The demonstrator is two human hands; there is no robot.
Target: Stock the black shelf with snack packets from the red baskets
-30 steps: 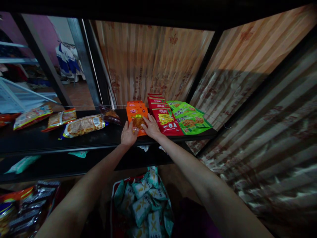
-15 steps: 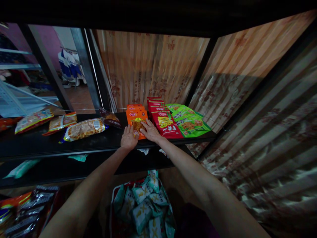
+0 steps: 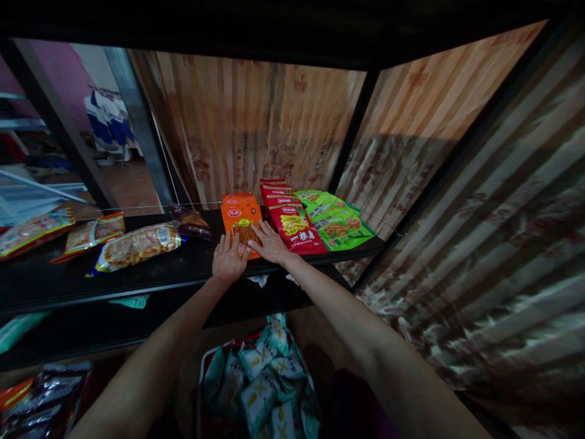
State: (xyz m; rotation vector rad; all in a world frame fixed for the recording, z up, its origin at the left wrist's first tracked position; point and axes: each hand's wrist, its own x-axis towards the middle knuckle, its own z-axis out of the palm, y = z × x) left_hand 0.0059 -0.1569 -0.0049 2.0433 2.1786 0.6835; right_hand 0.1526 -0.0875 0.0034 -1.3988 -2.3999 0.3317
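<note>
**Orange snack packets (image 3: 242,213) lie between left hand (image 3: 230,256) and right hand (image 3: 270,245)**

The overlapping packets sit near the front edge of the black shelf (image 3: 194,261), straight ahead of the person. Their long axis runs from the shelf's front edge towards the curtain (image 3: 219,122) behind, printed tops at the far end. Neither hand is clearly nearer: the left hand rests palm down along the lower left side of the front packet, the right hand over its lower right side, thumbs turned inward. Both hands are spread, fingers pointing away from the person, laid on the packet rather than pinching it. How firmly they press, I cannot tell. Red snack packets (image 3: 292,224) lie just right of the orange row, with green snack packets (image 3: 336,221) beyond; a brown packet (image 3: 189,222) lies to the left.
</note>
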